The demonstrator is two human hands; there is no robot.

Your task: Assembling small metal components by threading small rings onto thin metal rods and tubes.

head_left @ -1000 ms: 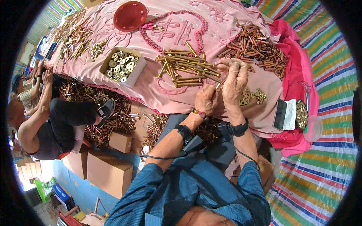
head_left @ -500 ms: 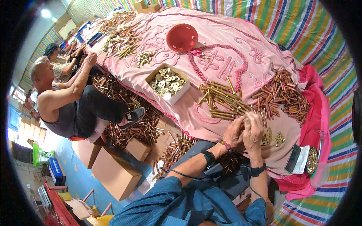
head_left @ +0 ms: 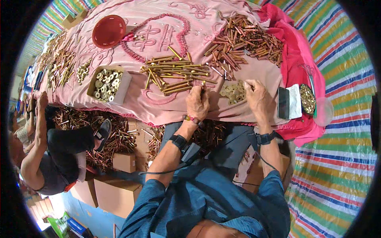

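My left hand [head_left: 197, 104] is closed, its fingers curled round a bolt [head_left: 203, 84] whose brassy end pokes up at the fingertips. Most of that bolt is hidden by the hand. To the right, my right hand [head_left: 258, 99] reaches over a small pile of washers [head_left: 233, 92] with thumb and fingers pinched at the pile's edge. What the pinch holds is too small to make out. Beyond my left hand lie long brassy bolts [head_left: 174, 71] in a loose heap. A larger heap of coppery bolts [head_left: 248, 39] spreads farther back.
A pink blanket [head_left: 154, 109] covers the work surface. On it stand a carton of washers [head_left: 119, 89], a red bowl [head_left: 109, 31], a phone [head_left: 283, 103] and a dish of small metal parts [head_left: 307, 99]. Another person [head_left: 37, 158] sits at left near cardboard boxes [head_left: 117, 194] and bolts below.
The view has turned to the right. My hands, close together before, are now apart; the right one has come to the washers while the left holds a bolt upright.
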